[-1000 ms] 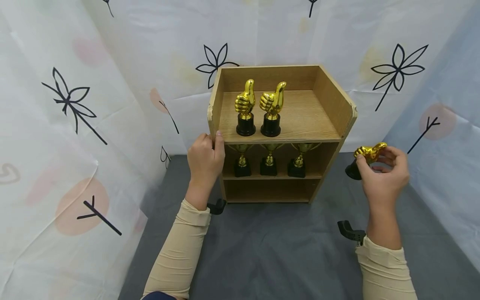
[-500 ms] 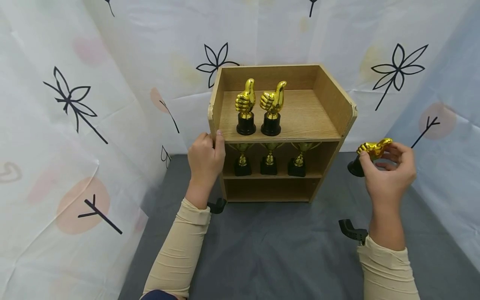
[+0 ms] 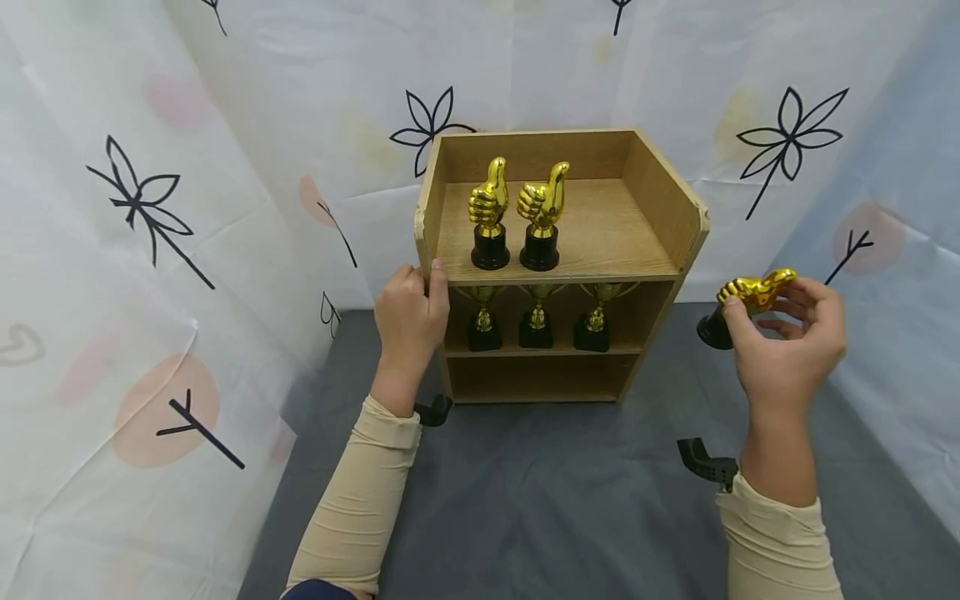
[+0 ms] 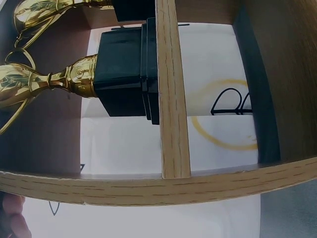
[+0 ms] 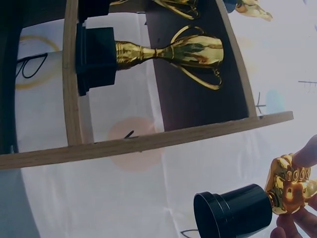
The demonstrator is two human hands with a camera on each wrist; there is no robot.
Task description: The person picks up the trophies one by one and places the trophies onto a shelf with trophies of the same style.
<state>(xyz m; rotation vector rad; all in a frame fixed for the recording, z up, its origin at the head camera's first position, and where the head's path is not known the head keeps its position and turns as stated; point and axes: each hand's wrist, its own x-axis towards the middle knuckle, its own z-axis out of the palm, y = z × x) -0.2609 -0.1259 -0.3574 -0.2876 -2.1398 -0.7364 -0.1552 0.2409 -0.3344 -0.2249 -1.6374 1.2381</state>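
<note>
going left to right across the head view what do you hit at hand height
left hand gripping the shelf's left edge → wooden shelf with three cup trophies on its middle level → thumbs-up trophy → right hand holding it

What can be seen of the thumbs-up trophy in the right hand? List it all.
The thumbs-up trophy is a shiny gold fist with raised thumb on a round black base, plastic by its look. It lies tilted almost sideways, base toward the wooden shelf unit, held off the table to the unit's right. The right hand pinches the gold part with its fingers; nothing else touches it.
</note>
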